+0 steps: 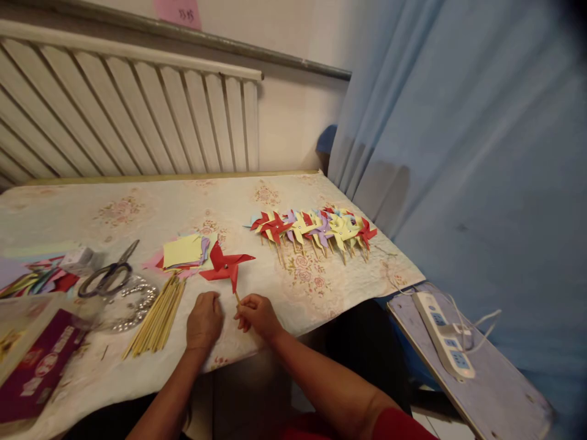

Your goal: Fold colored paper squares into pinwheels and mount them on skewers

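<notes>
A red paper pinwheel (225, 267) stands over the near edge of the table, its stick pinched between the thumb and fingers of my right hand (257, 316). My left hand (204, 320) rests on the tablecloth beside it with the fingers curled in. Whatever it may hold is hidden. Left of that hand lies a bundle of thin wooden sticks (153, 321). A stack of coloured paper squares (182, 252) sits just behind the sticks. Several finished pinwheels (316, 229) in red, yellow and purple lie in a row at the right.
Scissors (110, 275), a clear dish of silvery pins (132, 305), a white block (79, 261), paper scraps (41, 276) and a purple box (41, 363) crowd the left side. A power strip (444, 335) lies on a lower board at right, by a blue curtain (481, 153).
</notes>
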The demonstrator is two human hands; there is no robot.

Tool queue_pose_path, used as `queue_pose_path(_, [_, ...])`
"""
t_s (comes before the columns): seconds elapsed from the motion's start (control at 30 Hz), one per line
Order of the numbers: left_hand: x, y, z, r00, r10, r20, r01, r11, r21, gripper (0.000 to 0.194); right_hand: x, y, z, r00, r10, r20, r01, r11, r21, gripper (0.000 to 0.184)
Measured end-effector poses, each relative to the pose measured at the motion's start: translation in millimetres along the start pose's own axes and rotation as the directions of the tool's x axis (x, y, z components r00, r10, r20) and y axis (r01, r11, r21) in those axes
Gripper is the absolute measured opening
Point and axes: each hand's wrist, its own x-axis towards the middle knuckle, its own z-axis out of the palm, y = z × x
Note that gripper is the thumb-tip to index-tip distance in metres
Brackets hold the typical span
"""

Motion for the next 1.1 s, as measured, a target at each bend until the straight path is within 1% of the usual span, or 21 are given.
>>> queue_pose_path(0.1, [0,6,-1.3,1.0,0.004,0.004,-0.005,0.994,0.113,0.032,-5,-8,-23,0.998,-0.03,-0.054,0.027,0.998,-0.065,0.019])
queue_pose_path(0.2, [0,13,-3.8,0.999,-0.022,0.034,0.014,0.973,0.231,0.033,-7,-18,-52,0.988,-0.077,-0.136,0.057,0.988,-0.144,0.012])
queue_pose_path(0.27, [0,17,-5.7,0.998,-0.033,0.054,0.016,0.96,0.281,0.033,-8,-25,-73,0.966,-0.157,-0.206,0.107,0.966,-0.238,0.009])
queue_pose_path(0.3, [0,19,-6.4,0.997,-0.037,0.061,0.018,0.954,0.298,0.032,-8,-29,-83,0.944,-0.23,-0.237,0.152,0.939,-0.307,0.008])
queue_pose_path(0.33, [1,20,-6.9,0.997,-0.043,0.065,0.02,0.95,0.31,0.032,-8,-32,-94,0.91,-0.321,-0.264,0.203,0.898,-0.392,0.007])
queue_pose_path(0.37, [1,21,-7.3,0.997,-0.047,0.067,0.023,0.947,0.32,0.032,-8,-35,-105,0.872,-0.402,-0.279,0.238,0.846,-0.477,0.008])
queue_pose_path(0.4, [2,22,-7.4,0.996,-0.051,0.069,0.026,0.945,0.327,0.032,-8,-37,-116,0.843,-0.458,-0.284,0.25,0.799,-0.547,0.01])
queue_pose_path(0.47, [2,23,-7.3,0.996,-0.06,0.071,0.032,0.939,0.342,0.033,-7,-42,-137,0.809,-0.516,-0.283,0.24,0.729,-0.641,0.013])
queue_pose_path(0.53, [3,24,-7.1,0.996,-0.061,0.071,0.033,0.936,0.352,0.034,-5,-45,-155,0.786,-0.551,-0.281,0.229,0.681,-0.696,0.014])
queue_pose_path(0.63, [4,25,-7.2,0.995,-0.064,0.071,0.034,0.932,0.36,0.035,-2,-47,-178,0.73,-0.629,-0.268,0.236,0.6,-0.764,0.014])
queue_pose_path(0.73, [4,26,-7.4,0.994,-0.076,0.078,0.042,0.929,0.368,0.035,1,-47,-190,0.699,-0.673,-0.243,0.215,0.521,-0.826,0.015])
queue_pose_path(0.83, [3,25,-6.9,0.994,-0.08,0.081,0.044,0.927,0.371,0.035,2,-46,-193,0.689,-0.686,-0.235,0.171,0.469,-0.866,0.016])
queue_pose_path(0.97, [3,23,-5.1,0.995,-0.067,0.067,0.038,0.929,0.368,0.035,3,-45,-190,0.689,-0.688,-0.228,0.142,0.437,-0.888,0.017])
queue_pose_path(1.1, [4,22,-3.3,0.995,-0.072,0.062,0.044,0.926,0.375,0.034,4,-43,-191,0.678,-0.701,-0.221,0.122,0.404,-0.907,0.018])
